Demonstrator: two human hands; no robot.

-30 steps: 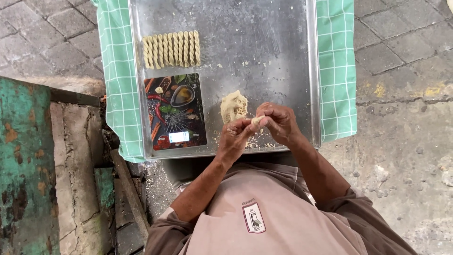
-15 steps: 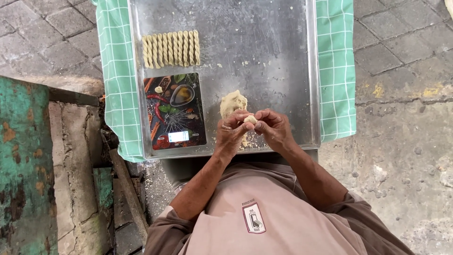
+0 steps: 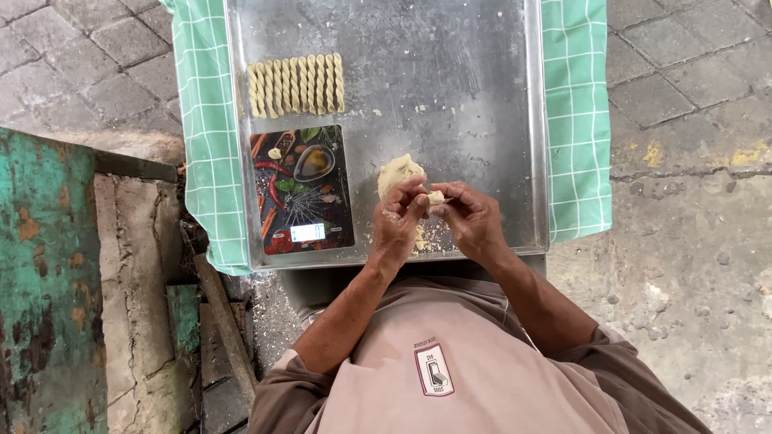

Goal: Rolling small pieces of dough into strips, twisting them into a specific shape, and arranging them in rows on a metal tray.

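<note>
My left hand (image 3: 400, 225) and my right hand (image 3: 473, 221) meet over the near part of a metal tray (image 3: 474, 96). Together their fingertips pinch a small pale piece of dough (image 3: 435, 197). Just beyond my left hand a larger lump of dough (image 3: 397, 172) rests on the tray. Crumbs of dough (image 3: 426, 239) lie under my hands. A row of several twisted dough sticks (image 3: 296, 84) lies at the tray's far left.
A flat kitchen scale (image 3: 302, 189) with a picture of spices and a small display lies on the tray's near left. A green checked cloth (image 3: 575, 120) spreads under the tray. Paving stones surround it; a worn green slab (image 3: 44, 281) stands at left.
My hands have shifted slightly toward the far side of the tray, closer to the dough lump, still working the small piece between the fingertips.
</note>
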